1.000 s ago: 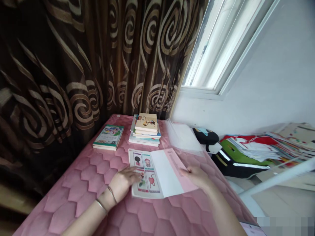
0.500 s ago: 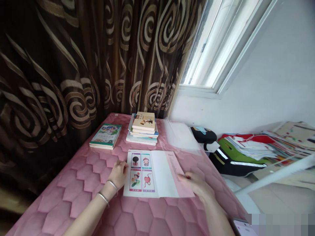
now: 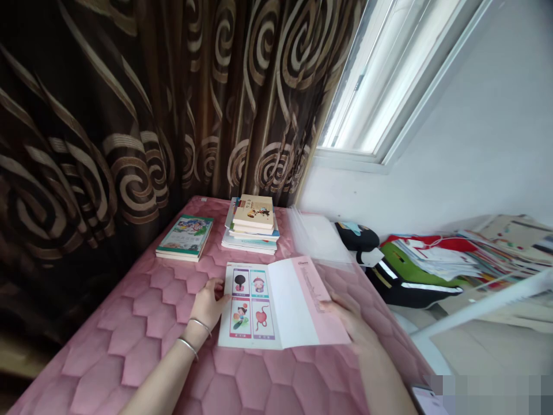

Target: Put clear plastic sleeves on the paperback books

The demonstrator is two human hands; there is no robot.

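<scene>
An open booklet (image 3: 280, 302) lies on the pink quilted surface (image 3: 142, 346), showing four picture cards on its left page and a pink flap on the right. My left hand (image 3: 209, 305) grips the booklet's left edge, thumb on the page. My right hand (image 3: 349, 320) holds the right edge, its fingers tucked under the slightly lifted pink flap. Two bracelets sit on my left wrist.
Behind the booklet stand a stack of books (image 3: 253, 225) and a single green-covered book (image 3: 185, 236). A clear plastic sleeve (image 3: 317, 236) lies to the right. A dark swirl-pattern curtain (image 3: 129, 115), a window (image 3: 389, 75), and piled papers and bags (image 3: 432, 265) surround the surface.
My left hand slid off the picture page to the booklet's left edge. My right hand went under the pink flap, and the booklet's right side has lifted slightly.
</scene>
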